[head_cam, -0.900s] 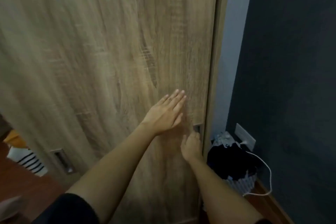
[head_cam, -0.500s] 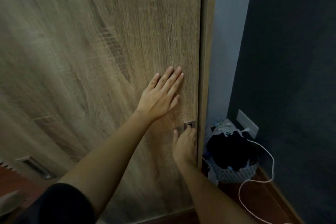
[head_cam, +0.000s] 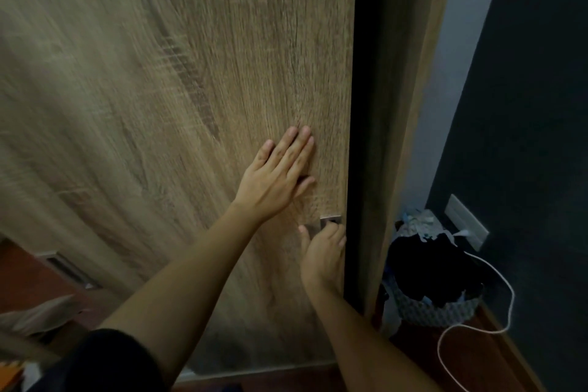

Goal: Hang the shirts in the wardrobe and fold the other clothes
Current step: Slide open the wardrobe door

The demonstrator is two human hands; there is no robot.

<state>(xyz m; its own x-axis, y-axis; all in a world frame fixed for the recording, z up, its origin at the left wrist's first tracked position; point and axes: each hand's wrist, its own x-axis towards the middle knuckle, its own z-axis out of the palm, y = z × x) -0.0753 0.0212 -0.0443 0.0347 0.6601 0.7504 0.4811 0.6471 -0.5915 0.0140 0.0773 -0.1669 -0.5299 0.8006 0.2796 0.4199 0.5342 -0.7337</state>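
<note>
Oak-grained laminate filled most of my view: the wardrobe door [head_cam: 191, 105] stood right before me, with a dark gap [head_cam: 366, 105] showing along its right edge, between it and the wardrobe's side panel [head_cam: 407, 105]. My left grip [head_cam: 280, 175] lay spread flat on the wood, fingers straight and close together, just above the small metal handle [head_cam: 331, 220] recessed near that edge. My right grip [head_cam: 324, 251] was curled, fingertips hooked into the handle and thumb resting out on the door. I judged the step to be sliding the door leftward. The pull ought to come from the hooked fingers, level with the track. The flat palm should add only a light sideways drag, not a shove into the panel, and my knuckles had to stay clear of the gap. Inside the gap it was too dark to see any rail or shirts. To the right, on the reddish wooden floor [head_cam: 496, 366] in the corner, stood a patterned basket [head_cam: 439, 312] heaped with dark clothes [head_cam: 436, 270], probably my work to come. A white cable [head_cam: 506, 302] ran from a wall socket [head_cam: 466, 221] on the dark wall [head_cam: 525, 105] and looped beside the basket, something to step round.
</note>
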